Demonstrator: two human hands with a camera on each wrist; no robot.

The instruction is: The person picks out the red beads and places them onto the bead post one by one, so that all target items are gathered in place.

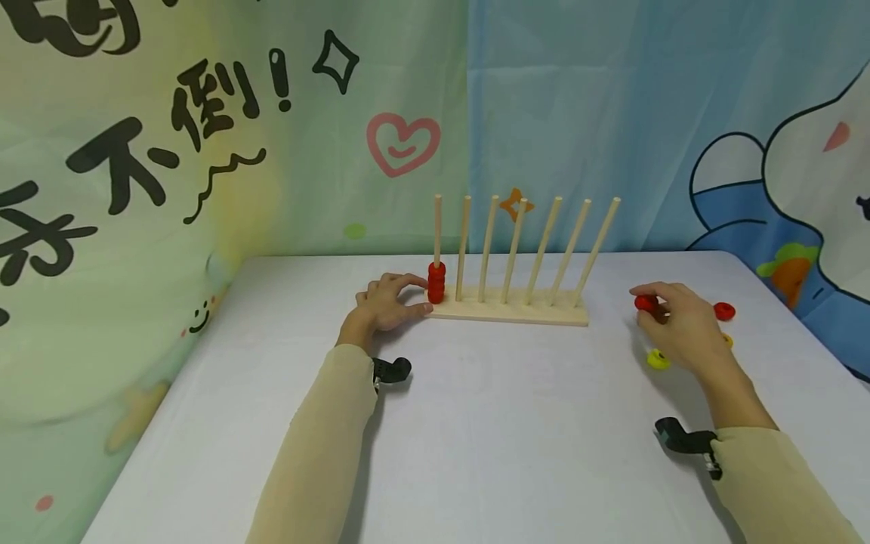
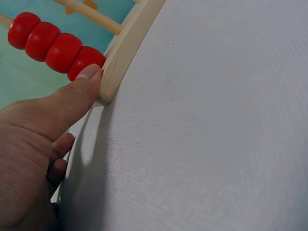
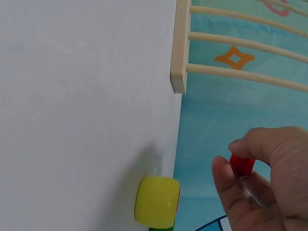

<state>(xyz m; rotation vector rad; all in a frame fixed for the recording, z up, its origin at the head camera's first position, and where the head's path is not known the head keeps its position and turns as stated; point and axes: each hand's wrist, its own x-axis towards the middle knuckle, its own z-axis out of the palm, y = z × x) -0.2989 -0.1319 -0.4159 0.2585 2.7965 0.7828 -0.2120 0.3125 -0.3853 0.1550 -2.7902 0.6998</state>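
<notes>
A wooden peg stand [image 1: 510, 311] with several upright pegs stands toward the back of the table. Several red beads [image 1: 436, 283] are stacked on its leftmost peg. My left hand [image 1: 387, 304] holds the left end of the base, thumb in front and index finger by the stack. In the left wrist view the thumb [image 2: 79, 89] presses at the base beside the lowest bead. To the right of the stand, my right hand [image 1: 683, 325] pinches a red bead [image 3: 242, 164] between thumb and fingers, raised above the table. Its hole is hard to make out.
Under and beside the right hand lie a yellow bead [image 1: 657, 359], another yellow piece [image 1: 728, 341] partly hidden, and a red bead [image 1: 724, 311]. A green edge [image 3: 161, 228] shows below the yellow bead in the right wrist view. A printed curtain [image 1: 571, 113] hangs behind the white table [image 1: 503, 438].
</notes>
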